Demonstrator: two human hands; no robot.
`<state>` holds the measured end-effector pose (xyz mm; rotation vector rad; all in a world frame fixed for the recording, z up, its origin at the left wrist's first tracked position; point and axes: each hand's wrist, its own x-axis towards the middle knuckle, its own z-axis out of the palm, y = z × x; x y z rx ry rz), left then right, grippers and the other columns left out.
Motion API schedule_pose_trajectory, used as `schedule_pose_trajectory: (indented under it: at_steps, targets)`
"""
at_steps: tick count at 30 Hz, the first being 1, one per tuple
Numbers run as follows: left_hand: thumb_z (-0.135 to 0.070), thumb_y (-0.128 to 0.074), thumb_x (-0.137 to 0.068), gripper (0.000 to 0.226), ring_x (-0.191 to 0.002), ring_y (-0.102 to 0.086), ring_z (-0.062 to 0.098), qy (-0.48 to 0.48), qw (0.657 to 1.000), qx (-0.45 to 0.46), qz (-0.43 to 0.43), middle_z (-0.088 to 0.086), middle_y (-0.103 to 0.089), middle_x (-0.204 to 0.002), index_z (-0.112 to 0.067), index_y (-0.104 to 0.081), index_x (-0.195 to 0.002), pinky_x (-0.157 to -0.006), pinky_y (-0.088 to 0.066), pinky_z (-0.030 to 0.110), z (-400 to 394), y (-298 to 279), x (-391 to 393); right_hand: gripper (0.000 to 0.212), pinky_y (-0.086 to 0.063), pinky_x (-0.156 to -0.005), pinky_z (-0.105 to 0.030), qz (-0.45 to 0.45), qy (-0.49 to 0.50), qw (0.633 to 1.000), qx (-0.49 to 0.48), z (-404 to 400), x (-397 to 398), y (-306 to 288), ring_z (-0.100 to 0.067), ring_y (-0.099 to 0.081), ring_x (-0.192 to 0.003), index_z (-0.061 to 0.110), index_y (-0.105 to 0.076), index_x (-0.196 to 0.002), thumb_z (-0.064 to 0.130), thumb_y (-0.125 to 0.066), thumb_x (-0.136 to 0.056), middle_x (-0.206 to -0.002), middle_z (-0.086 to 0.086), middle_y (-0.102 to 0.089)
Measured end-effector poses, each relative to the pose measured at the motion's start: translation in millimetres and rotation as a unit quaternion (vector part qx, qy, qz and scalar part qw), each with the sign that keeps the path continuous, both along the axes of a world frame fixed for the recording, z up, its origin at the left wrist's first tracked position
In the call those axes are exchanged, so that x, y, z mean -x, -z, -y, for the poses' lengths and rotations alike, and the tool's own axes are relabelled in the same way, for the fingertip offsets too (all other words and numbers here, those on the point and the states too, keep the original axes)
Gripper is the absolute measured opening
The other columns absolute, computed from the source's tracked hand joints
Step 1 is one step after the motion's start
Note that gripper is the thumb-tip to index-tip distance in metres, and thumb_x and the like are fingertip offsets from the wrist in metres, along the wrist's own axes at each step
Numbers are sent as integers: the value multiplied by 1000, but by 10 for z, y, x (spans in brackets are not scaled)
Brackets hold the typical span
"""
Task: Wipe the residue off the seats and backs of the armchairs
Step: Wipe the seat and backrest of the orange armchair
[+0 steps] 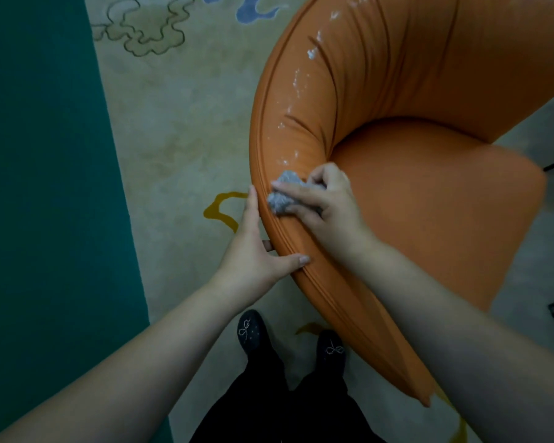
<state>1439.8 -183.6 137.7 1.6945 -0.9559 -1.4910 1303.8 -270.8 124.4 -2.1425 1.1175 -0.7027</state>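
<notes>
- Orange armchair [413, 199] back, wet residue [296, 87] streaks up the curve, above my cloth.
- R hand [328, 203] grip bunched round grey cloth [283, 195], pressing to wipe.
- L hand [256, 251] spread on rim, I judge bracing chair.

A: Where does my single feed sit?

B: On the head, looking forward and steeply down. I see my own shoes [291, 340] at the bottom centre, so the axis is close to vertical.

A: Range?

B: Close. Both forearms enter from the lower corners; the left hand [253, 247] and right hand [323, 199] land near mid-frame on the armchair [429, 187], which fills the upper right.

A: Distortion?

B: Wide-angle: the carpet [179, 129] edge on the left leans and straight lines bow toward the frame's borders.

A: Overlap with another view?

B: One view only, nothing to cross-check.
</notes>
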Motion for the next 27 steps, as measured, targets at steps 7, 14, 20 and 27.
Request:
schedule_pose_trajectory:
  at_steps: [7,14,20,27]
  targets:
    - [-4,-84,-69,130,-92,-66,-4,3,1000,1,0,-39,-41,-117,-40,10,-152,-75,-58,24,14,63,-86,44,-32,-89,-22,21,42,999,0,-204,9,10,-24,-43,-91,27,-59,-121,12,-70,-81,-94,-7,-41]
    - [-21,-88,-64,133,-127,-50,13,22,999,18,26,-10,-31,-153,-39,9,-152,-101,-49,42,134,63,-156,36,-36,-89,-29,11,76,997,25,327,-295,-32,-31,-47,-91,19,-67,-116,12,-71,-81,-92,-8,-40]
    - [-16,-87,-67,127,-122,-54,11,34,999,19,37,-12,-38,-148,-43,4,-152,-96,-52,41,416,6,-320,40,-32,-89,-16,32,58,997,29,140,-193,47,-25,-44,-91,26,-63,-119,15,-69,-81,-93,-6,-40]
    - [-12,-84,-71,117,-116,-59,8,37,999,22,32,-16,-35,-148,-36,-5,-154,-96,-52,38,747,-83,-469,35,-34,-90,-26,30,93,995,32,784,-426,-6,-31,-46,-90,18,-67,-117,13,-70,-82,-91,-7,-39]
